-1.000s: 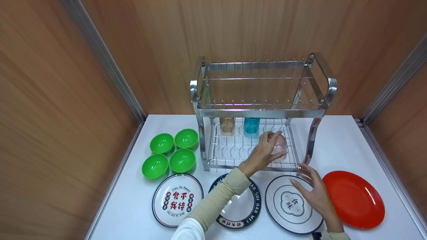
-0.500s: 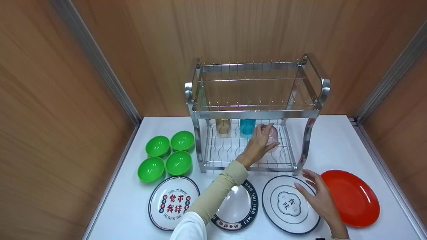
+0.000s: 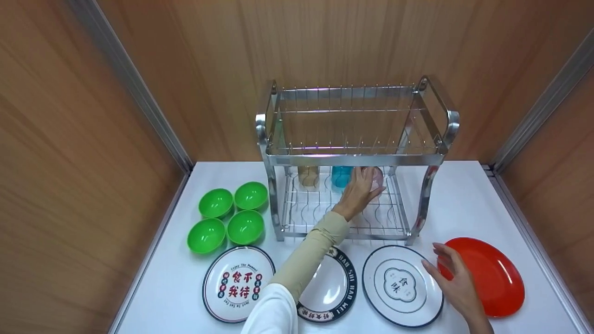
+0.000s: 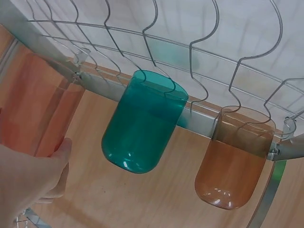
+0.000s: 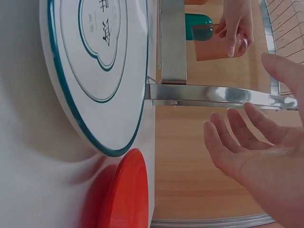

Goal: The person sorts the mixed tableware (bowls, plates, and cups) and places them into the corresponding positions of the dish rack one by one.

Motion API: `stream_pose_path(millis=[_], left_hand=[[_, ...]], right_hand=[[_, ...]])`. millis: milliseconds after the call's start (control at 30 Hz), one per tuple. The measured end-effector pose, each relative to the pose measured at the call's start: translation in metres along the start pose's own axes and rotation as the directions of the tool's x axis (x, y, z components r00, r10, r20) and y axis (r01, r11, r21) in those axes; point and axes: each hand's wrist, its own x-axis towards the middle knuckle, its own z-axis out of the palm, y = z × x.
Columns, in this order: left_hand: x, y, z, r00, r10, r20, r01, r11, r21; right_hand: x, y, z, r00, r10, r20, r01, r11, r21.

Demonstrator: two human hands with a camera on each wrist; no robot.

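Note:
My left hand [image 3: 359, 192] reaches over the lower shelf of a metal dish rack [image 3: 355, 160]. Its thumb and fingers grip a clear pink cup [image 3: 375, 178] near the closed end, with the mouth turned down, as the right wrist view shows. Whether the cup touches the wires cannot be told. Beside it on the shelf, a teal cup [image 4: 145, 123] and an amber cup [image 4: 235, 159] stand mouth down. My right hand [image 3: 459, 285] holds nothing, its fingers spread and loosely bent, above the gap between a white plate [image 3: 403, 286] and a red plate [image 3: 494, 278].
Several green bowls [image 3: 246, 227] sit left of the rack. In front lie a white plate with red lettering [image 3: 239, 284] and a dark-rimmed plate [image 3: 325, 285], partly under my left sleeve. Wooden panels [image 3: 343, 41] stand behind and at both sides.
My left hand has carried the pink cup deeper into the lower shelf, towards the back and the teal cup. My right hand has drawn back a little towards the red plate. The view has shifted slightly.

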Motion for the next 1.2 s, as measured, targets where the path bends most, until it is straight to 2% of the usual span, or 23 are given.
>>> stream_pose_path(millis=[133, 400, 600, 800, 1000, 1133, 1200], left_hand=[[0.005, -0.001, 0.006, 1.000, -0.005, -0.003, 0.005, 0.999, 0.037], [0.012, -0.003, 0.019, 0.996, -0.044, 0.082, 0.028, 0.983, 0.182], [0.012, -0.007, 0.029, 0.989, -0.078, 0.126, 0.053, 0.980, 0.190], [0.007, -0.012, 0.036, 0.987, -0.089, 0.137, 0.069, 0.987, 0.143], [0.008, -0.013, 0.042, 0.990, -0.070, 0.120, 0.056, 0.991, 0.121], [0.011, -0.013, 0.045, 0.982, -0.104, 0.161, 0.084, 0.988, 0.128], [0.014, -0.013, 0.046, 0.980, -0.097, 0.175, 0.071, 0.986, 0.148]], right_hand=[[0.000, 0.001, -0.002, 1.000, 0.015, -0.003, -0.015, 1.000, -0.003], [0.000, 0.004, -0.005, 0.999, 0.010, -0.041, -0.011, 1.000, -0.022], [0.000, 0.008, -0.008, 0.999, 0.030, -0.037, -0.031, 0.999, -0.020], [-0.002, 0.011, -0.009, 0.997, 0.067, -0.034, -0.067, 0.998, -0.021], [-0.004, 0.014, -0.010, 0.996, 0.069, -0.055, -0.071, 0.997, -0.038], [-0.004, 0.016, -0.012, 0.995, 0.083, -0.061, -0.086, 0.995, -0.048], [-0.005, 0.018, -0.014, 0.993, 0.097, -0.063, -0.100, 0.994, -0.047]])
